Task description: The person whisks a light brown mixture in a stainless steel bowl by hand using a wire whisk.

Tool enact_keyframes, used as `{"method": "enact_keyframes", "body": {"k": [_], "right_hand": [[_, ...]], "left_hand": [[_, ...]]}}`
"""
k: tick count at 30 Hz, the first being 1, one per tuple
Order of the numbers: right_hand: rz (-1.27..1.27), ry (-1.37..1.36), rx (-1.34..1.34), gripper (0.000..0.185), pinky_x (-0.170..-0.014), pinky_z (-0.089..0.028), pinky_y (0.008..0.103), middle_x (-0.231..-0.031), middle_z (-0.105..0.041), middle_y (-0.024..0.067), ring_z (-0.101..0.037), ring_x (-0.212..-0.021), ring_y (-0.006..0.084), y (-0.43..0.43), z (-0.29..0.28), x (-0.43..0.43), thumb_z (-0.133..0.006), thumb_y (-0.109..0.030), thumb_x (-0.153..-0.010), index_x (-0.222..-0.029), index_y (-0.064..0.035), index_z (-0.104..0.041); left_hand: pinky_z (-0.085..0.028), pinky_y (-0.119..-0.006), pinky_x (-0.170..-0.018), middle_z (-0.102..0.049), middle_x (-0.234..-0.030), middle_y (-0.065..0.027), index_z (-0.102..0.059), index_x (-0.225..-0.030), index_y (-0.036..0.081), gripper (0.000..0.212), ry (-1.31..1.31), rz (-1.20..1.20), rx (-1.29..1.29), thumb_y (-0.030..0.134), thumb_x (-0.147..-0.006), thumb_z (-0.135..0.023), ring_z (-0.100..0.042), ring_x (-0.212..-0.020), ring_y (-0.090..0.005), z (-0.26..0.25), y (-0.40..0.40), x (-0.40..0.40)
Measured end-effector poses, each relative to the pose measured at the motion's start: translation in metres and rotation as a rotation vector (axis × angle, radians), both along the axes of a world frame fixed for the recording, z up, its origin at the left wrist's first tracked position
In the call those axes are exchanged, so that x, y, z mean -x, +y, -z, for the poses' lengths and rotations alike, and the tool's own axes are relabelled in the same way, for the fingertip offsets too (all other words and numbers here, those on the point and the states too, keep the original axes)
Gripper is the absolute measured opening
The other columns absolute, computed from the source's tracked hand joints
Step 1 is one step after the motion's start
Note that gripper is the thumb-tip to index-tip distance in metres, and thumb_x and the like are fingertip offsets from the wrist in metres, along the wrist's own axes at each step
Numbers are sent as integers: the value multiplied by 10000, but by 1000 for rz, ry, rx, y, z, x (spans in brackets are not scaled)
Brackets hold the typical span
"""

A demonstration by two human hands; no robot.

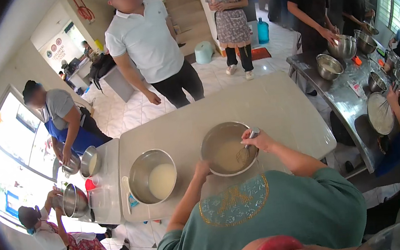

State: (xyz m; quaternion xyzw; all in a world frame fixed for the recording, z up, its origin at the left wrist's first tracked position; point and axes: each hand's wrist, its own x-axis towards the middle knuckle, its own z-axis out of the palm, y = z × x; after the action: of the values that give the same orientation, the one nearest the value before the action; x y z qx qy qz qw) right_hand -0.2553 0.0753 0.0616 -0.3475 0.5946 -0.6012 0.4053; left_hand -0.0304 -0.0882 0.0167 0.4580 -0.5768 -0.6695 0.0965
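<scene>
In front of me a wide stainless steel mixing bowl [219, 133] holds a thin beige liquid [227, 155]. My right hand [260, 140] grips the handle of a balloon whisk [244, 151], whose wires dip into the liquid at the bowl's right side. At the near left rim, my left hand [202, 170] holds the bowl by its edge; the fingers are partly blurred. To the left stands a second steel bowl [138, 185] with a paler, cream-coloured liquid [162, 181], apart from both hands.
Both bowls rest on a pale plastic-topped table [275, 105]. A white spatula-like utensil [126, 192] lies left of the second bowl. Co-workers handle bowls at a side table [114, 205] and a steel table [346, 108]. A person in a white shirt [145, 38] stands across the table.
</scene>
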Motion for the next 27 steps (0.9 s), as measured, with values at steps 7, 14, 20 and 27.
{"method": "enact_keyframes", "body": {"k": [7, 14, 20, 27], "right_hand": [[5, 169, -48, 161, -669, -467, 258, -735, -599, 26, -569, -713, 118, -4, -8, -2, -689, -144, -732, -832, -55, -601], [27, -175, 132, 130, -641, -456, 261, -741, -609, 27, -569, -696, 107, -19, -15, -20, -693, -131, -732, -792, -50, -610], [-305, 0, -30, 119, -647, -467, 256, -747, -614, 28, -579, -714, 110, -17, -5, -27, -689, -120, -744, -793, -59, -599], [97, -34, 97, 104, -660, -454, 242, -720, -606, 11, -575, -710, 104, -55, 14, -4, -685, -94, -738, -777, -48, -600]], "left_hand": [[-525, -404, -588, -583, -841, -148, -509, -1051, -52, 336, -126, 207, 194, 108, -755, -499, -604, -678, -254, -9, 3, -12], [-525, -405, -578, -576, -794, -137, -553, -917, -63, 245, 15, -80, 37, 118, -755, -517, -594, -654, -257, -7, 5, 1], [-526, -389, -599, -589, -857, -134, -570, -943, -37, 255, -40, -57, 2, 147, -771, -526, -600, -714, -253, 3, 1, -7], [-492, -365, -564, -607, -803, -127, -601, -955, -34, 271, -112, 41, 86, 166, -793, -514, -594, -684, -243, 2, -5, 0]]}}
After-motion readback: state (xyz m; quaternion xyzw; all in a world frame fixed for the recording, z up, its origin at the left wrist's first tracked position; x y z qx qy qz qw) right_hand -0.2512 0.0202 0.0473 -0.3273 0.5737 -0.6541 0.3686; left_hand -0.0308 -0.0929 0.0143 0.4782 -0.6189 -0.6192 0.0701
